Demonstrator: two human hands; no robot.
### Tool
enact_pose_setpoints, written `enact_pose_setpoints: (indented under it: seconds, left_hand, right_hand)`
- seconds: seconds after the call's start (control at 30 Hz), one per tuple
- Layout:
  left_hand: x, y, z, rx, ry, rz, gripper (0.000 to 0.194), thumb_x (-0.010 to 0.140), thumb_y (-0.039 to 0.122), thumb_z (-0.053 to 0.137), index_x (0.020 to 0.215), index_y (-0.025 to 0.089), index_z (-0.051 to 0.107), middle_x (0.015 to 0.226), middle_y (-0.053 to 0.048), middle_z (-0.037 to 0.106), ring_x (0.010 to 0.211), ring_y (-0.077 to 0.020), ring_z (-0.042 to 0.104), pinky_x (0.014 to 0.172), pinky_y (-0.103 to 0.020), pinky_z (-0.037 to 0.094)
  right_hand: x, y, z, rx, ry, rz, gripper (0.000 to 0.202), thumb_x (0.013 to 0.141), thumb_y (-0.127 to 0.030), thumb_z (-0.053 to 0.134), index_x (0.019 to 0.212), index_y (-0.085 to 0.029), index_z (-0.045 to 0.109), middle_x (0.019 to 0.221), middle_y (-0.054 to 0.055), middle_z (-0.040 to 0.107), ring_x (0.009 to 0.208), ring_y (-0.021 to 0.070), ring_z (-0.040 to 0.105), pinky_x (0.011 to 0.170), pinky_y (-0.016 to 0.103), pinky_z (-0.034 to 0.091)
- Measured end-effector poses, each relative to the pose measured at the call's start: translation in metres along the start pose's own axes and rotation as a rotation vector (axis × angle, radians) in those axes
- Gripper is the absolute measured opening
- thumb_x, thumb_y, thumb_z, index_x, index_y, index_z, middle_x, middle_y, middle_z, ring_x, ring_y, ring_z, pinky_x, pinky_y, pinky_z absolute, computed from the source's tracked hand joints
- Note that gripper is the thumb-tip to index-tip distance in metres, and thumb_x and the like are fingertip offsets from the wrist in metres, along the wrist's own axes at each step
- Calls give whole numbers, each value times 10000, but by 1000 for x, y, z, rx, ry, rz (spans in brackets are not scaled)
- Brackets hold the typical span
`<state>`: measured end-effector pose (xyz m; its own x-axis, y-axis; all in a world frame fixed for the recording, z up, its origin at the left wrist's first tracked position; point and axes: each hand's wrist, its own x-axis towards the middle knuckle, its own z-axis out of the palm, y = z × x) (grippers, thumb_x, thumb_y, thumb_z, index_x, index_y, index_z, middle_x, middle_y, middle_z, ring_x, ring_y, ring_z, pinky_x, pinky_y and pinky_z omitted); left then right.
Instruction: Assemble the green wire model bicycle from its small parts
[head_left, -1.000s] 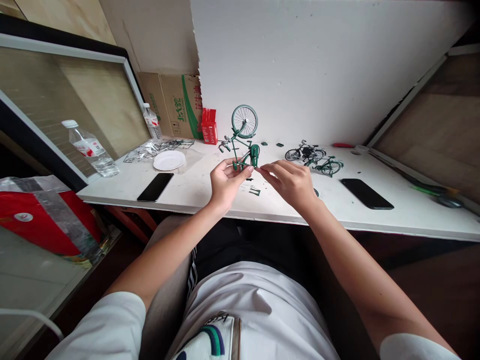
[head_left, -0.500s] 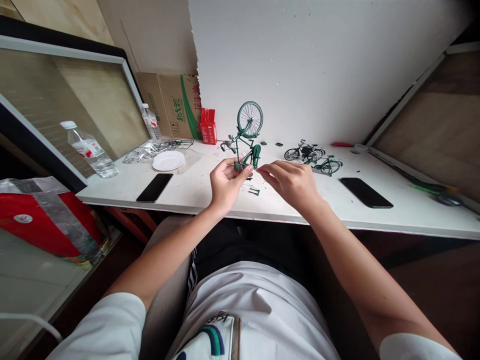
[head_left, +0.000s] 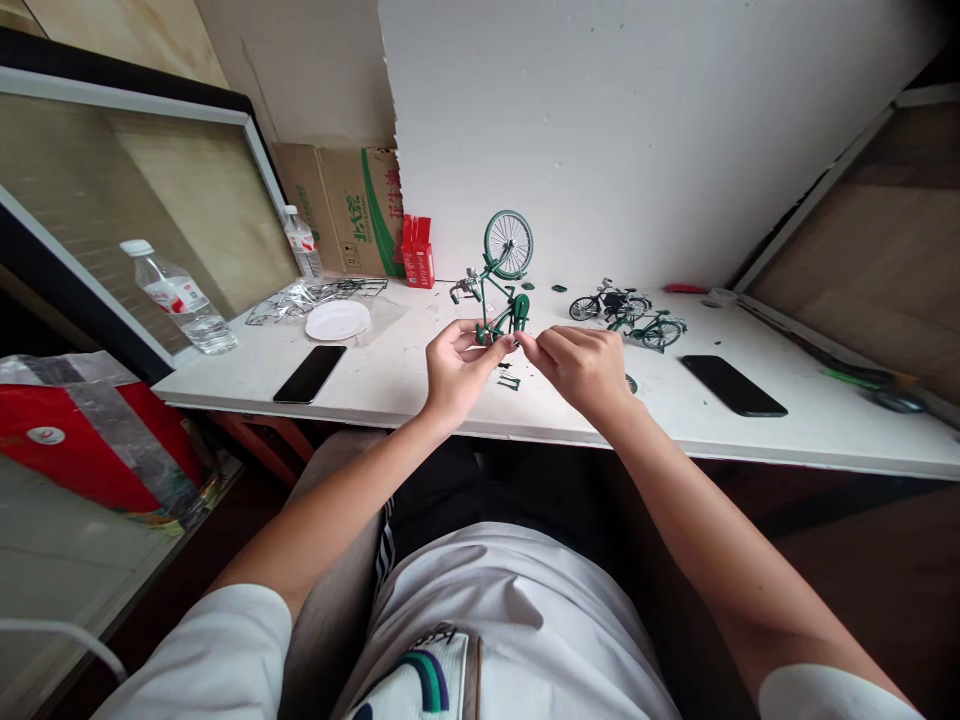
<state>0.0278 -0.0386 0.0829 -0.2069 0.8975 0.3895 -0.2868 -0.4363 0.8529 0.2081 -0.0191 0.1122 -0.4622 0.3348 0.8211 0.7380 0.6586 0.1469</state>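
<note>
A green model bicycle (head_left: 491,287) stands tilted on end above the table, one spoked wheel at its top. My left hand (head_left: 463,372) grips its lower end between thumb and fingers. Against that same end, my right hand (head_left: 576,365) has its thumb and fingertips pinched; anything between them is too small to make out. Below the hands lies a small green frame-shaped part (head_left: 509,383). Part of a loose wheel (head_left: 631,383) shows beside my right wrist.
Two finished-looking model bicycles (head_left: 651,328) stand at the right, near a black phone (head_left: 733,385). Another phone (head_left: 310,374), a white plate (head_left: 337,320), part frames (head_left: 352,289) and a water bottle (head_left: 180,300) are at the left. A red box (head_left: 418,252) stands behind.
The model bicycle and my left hand have shifted slightly right. My right fingertips have come closer to my left thumb, and a loose wheel now shows beside my right wrist.
</note>
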Motion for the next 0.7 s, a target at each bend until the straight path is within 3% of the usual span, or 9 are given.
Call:
enact_pose_setpoints:
  seconds: [0.13, 0.33, 0.5, 0.7]
  left_hand:
    - [-1, 1, 1, 6, 2, -122, 528, 663, 450, 1002, 973, 185, 666, 941, -73, 796, 863, -247, 811, 701, -292, 573]
    - [0, -12, -2, -18, -18, -357, 464, 683, 382, 986, 968, 165, 691, 986, -114, 816, 900, -246, 815, 680, -260, 510]
    - [3, -25, -5, -49, -31, -478, 414, 670, 321, 979, 949, 158, 720, 1006, -109, 811, 914, -227, 809, 694, -254, 501]
    - [9, -34, -13, -81, -16, -518, 433, 635, 344, 994, 898, 163, 703, 1007, -98, 807, 873, -192, 788, 741, -278, 527]
  right_hand:
    - [-1, -1, 4, 10, -26, 36, 631, 1114, -588, 445, 613, -209, 505, 543, 20, 527, 486, 129, 395, 518, 333, 214]
    - [-8, -1, 21, 129, -101, 174, 620, 1131, -574, 384, 665, -206, 561, 600, 38, 594, 493, 136, 435, 533, 331, 223]
    - [-17, 10, 40, 473, -115, 275, 508, 1053, -652, 556, 872, -200, 700, 633, 10, 678, 526, 140, 544, 557, 278, 381]
    - [-13, 20, 36, 717, -234, 268, 551, 933, -726, 687, 832, -192, 776, 783, 78, 800, 691, 193, 720, 599, 282, 538]
